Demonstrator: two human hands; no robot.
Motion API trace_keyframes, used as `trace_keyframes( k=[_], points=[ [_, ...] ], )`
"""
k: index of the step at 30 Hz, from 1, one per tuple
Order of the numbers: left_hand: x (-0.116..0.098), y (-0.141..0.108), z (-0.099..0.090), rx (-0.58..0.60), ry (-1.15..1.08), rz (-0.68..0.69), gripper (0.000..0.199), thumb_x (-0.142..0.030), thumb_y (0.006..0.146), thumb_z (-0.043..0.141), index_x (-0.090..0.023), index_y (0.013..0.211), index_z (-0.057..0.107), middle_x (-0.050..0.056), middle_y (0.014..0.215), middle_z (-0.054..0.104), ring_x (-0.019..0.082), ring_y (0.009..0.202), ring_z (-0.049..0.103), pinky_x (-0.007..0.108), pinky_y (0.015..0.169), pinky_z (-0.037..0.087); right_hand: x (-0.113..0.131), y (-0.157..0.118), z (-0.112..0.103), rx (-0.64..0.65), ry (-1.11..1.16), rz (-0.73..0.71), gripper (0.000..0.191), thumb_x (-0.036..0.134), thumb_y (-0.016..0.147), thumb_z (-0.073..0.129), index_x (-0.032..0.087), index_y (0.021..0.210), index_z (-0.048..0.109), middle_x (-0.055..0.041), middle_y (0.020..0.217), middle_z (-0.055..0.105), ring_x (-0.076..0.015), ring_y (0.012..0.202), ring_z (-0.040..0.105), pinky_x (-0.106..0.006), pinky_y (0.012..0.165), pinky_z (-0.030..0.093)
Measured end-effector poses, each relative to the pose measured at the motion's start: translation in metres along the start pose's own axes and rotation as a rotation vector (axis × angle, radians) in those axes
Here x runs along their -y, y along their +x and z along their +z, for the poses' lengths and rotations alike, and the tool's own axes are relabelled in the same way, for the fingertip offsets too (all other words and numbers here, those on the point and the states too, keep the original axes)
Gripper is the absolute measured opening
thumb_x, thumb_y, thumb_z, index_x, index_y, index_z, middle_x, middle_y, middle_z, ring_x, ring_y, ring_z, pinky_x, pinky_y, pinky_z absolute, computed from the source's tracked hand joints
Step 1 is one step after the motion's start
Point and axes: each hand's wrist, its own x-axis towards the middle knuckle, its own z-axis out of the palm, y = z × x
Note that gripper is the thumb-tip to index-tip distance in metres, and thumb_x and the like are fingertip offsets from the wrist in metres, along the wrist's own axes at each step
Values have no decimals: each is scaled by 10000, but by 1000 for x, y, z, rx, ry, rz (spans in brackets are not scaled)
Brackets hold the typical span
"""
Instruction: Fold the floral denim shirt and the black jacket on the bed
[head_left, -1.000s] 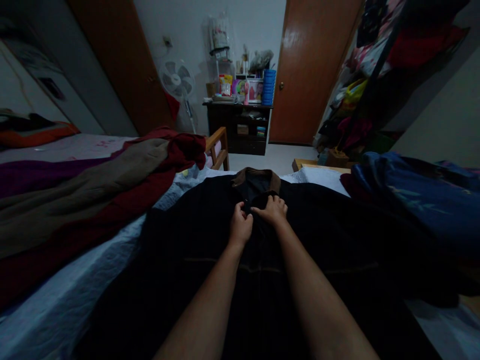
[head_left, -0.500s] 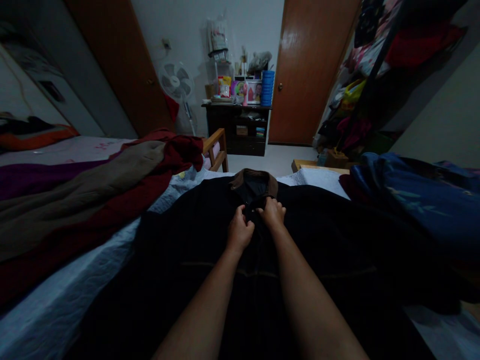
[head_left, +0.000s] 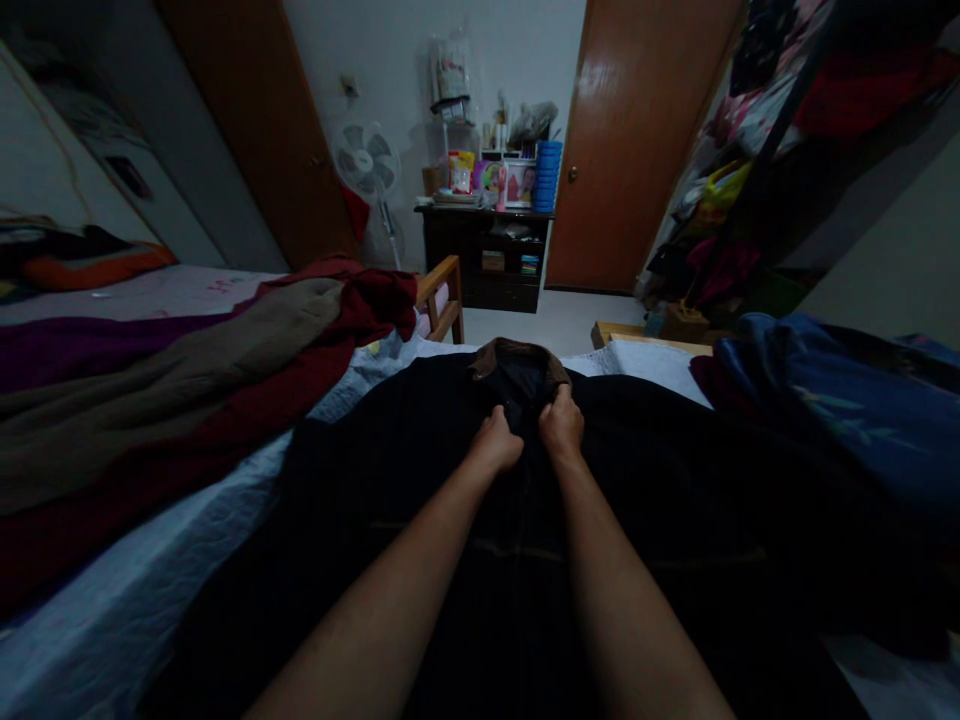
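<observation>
Jacket [head_left: 517,510] lies beneath left grip [head_left: 497,440] and right grip [head_left: 562,424], both seemingly pinching it.

From my head, my one camera faced forward and down, along my forearms [head_left: 382,590] to my left hand [head_left: 497,443] and right hand [head_left: 562,423], close by in mid-view. Past the dark jacket [head_left: 375,450] and pale blue bedding [head_left: 214,510], it took in the cabinet [head_left: 499,296] and the wall [head_left: 517,50] at the far end.
</observation>
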Motion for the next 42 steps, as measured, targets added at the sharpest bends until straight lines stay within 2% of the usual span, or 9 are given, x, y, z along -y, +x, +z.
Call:
trace_keyframes(
  k=[6, 9, 15, 20, 24, 30, 34, 38, 42],
  points=[
    [-6, 9, 7, -103, 33, 51, 590, -278, 770, 677, -89, 1291, 474, 198, 1255, 595, 267, 1179, 574, 314, 961, 435, -2, 4, -3, 105, -17, -48, 289, 173, 908, 377, 130, 1109, 581, -156, 1069, 680, -241, 960, 650, -296, 768, 416],
    [4, 7, 13, -106, 109, 85, 584, -264, 757, 704, -109, 1277, 489, 183, 1209, 638, 277, 1145, 601, 323, 929, 451, -7, 9, -3, 152, 7, -82, 299, 263, 923, 384, 154, 1054, 629, -149, 1037, 696, -243, 946, 655, -291, 745, 414],
    [16, 10, 15, -193, 131, 124, 466, -336, 863, 604, -136, 1274, 515, 175, 1127, 685, 274, 1048, 657, 312, 840, 475, -21, 20, -5, 163, 181, -150, 370, 493, 869, 523, 166, 922, 686, -114, 938, 718, -210, 854, 656, -258, 684, 423],
    [14, 12, 13, -190, 185, 125, 434, -290, 846, 618, -158, 1251, 534, 155, 1066, 705, 275, 1001, 672, 311, 805, 479, -25, 21, -4, 242, 222, -229, 390, 409, 706, 740, 146, 989, 687, -102, 977, 720, -210, 883, 656, -242, 690, 441],
    [12, 13, 13, -194, 197, 135, 404, -269, 839, 621, -162, 1220, 541, 136, 1041, 708, 259, 972, 677, 297, 791, 480, -19, 19, -3, 208, 163, -197, 239, 297, 785, 646, 152, 967, 702, -107, 1005, 721, -224, 947, 656, -257, 758, 445],
    [7, 11, 10, -283, 95, 251, 355, -207, 833, 608, -153, 1179, 547, 109, 1058, 696, 221, 962, 666, 282, 808, 483, -9, 15, -9, 47, 116, 6, 327, 268, 852, 504, 123, 1115, 632, -155, 1051, 702, -260, 983, 654, -294, 794, 455],
    [0, 4, 9, -262, 138, 343, 337, -233, 861, 587, -161, 1187, 545, 94, 999, 705, 220, 902, 675, 289, 791, 488, -6, 12, -10, -10, 73, 54, 386, 248, 839, 493, 136, 1199, 577, -142, 1017, 708, -259, 940, 667, -306, 791, 458],
    [-3, 0, 12, -185, 178, 418, 277, -301, 929, 507, -203, 1182, 567, 83, 1066, 697, 216, 962, 663, 294, 833, 486, -6, 14, -11, -22, 61, 34, 333, 280, 831, 503, 145, 1098, 649, -150, 988, 715, -265, 928, 670, -301, 779, 458],
    [-1, 2, 16, -166, 128, 452, 264, -205, 932, 466, -206, 1159, 599, 77, 1156, 665, 193, 1074, 618, 276, 937, 455, -8, 19, -11, -17, 94, -11, 320, 334, 831, 511, 127, 965, 715, -174, 966, 721, -259, 905, 671, -278, 757, 450]
  ],
)
